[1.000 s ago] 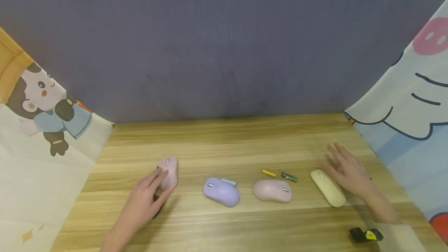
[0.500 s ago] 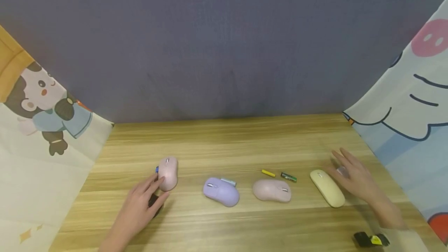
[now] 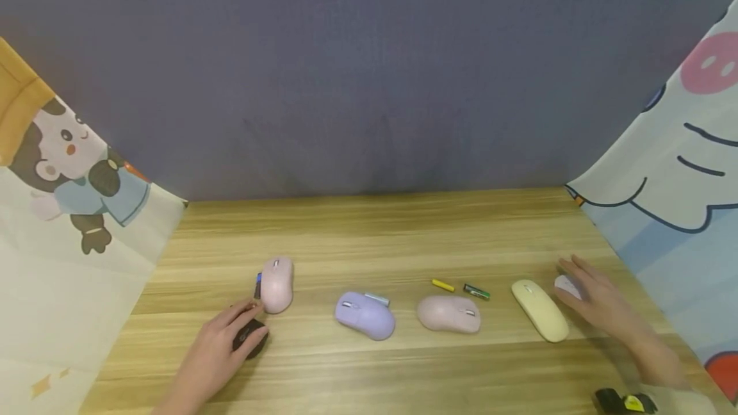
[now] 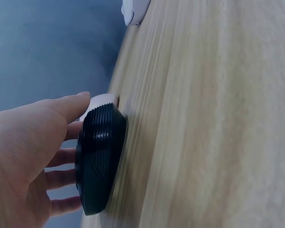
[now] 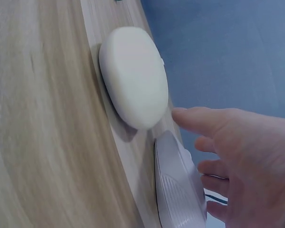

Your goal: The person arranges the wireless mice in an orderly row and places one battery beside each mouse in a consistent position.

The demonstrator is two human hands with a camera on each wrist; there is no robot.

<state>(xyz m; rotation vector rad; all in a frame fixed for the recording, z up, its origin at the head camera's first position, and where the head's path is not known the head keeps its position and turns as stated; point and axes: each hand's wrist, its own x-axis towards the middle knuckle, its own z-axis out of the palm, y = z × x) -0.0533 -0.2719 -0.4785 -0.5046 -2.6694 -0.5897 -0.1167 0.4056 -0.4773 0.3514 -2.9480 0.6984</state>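
My left hand (image 3: pixel 213 348) lies over a black computer mouse (image 3: pixel 254 341), fingers loosely extended. In the left wrist view the thumb and fingers hover along the top of the black mouse (image 4: pixel 100 156) without wrapping it. At the far right, my right hand (image 3: pixel 602 300) is over a pale lavender mouse (image 3: pixel 567 286), which it partly hides. The right wrist view has the right hand's fingers relaxed above the lavender mouse (image 5: pixel 178 185), and the thumb reaches toward the neighbouring pale yellow mouse (image 3: pixel 540 310).
A pink mouse (image 3: pixel 277 287) stands just beyond my left hand, beside a dark stick with a blue end (image 3: pixel 258 284). Mid-table are a purple mouse (image 3: pixel 366 317), a second pink mouse (image 3: pixel 450 314), a light blue battery (image 3: pixel 377 300), a yellow one (image 3: pixel 442 285) and a green-black one (image 3: pixel 476 292).
My left hand has left the pink mouse and drawn back toward me, onto the black mouse. The right hand has shifted right and nearer, away from the yellow mouse, uncovering part of the lavender mouse.
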